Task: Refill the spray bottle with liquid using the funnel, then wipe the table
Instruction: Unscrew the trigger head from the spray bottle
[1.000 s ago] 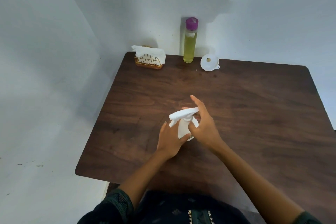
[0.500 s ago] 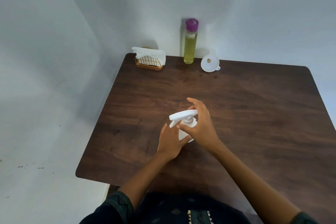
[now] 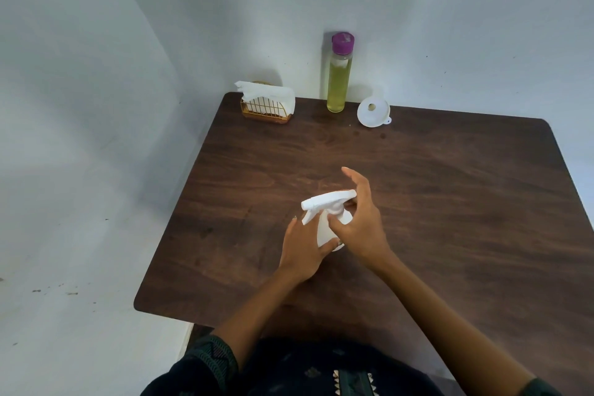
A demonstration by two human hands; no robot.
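Since a second ago: right hand (image 3: 360, 222) has re-set its fingers round the neck collar under the trigger head; index finger now lifted clear above the head. Bottle position unchanged.

Item 1, spray bottle (image 3: 324, 225): white, upright on the tabletop (image 3: 450, 202), centre-front. Contents not visible through the opaque wall. Trigger head on; nozzle points left.

Item 2, left hand (image 3: 305, 247): grip clenched on the lower body of the bottle, thumb across its front, steadying it.

Item 3, right hand: thumb and curled fingers pinch the collar; judged to be unscrewing the head.

Item 4, refill bottle (image 3: 339, 80): tall, clear, purple cap on, nearly full of yellow-green liquid; far edge, against the wall.

Item 5, funnel (image 3: 373, 112): white, lying tilted just right of the refill bottle, apart from it.

Item 6, napkin holder (image 3: 266, 108): gold wire, holding white tissue; far left corner.

Risks, judged: light bottle may tip or spin if the left hand loosens during the twist; the dip tube could drip on the tabletop when the head lifts out.
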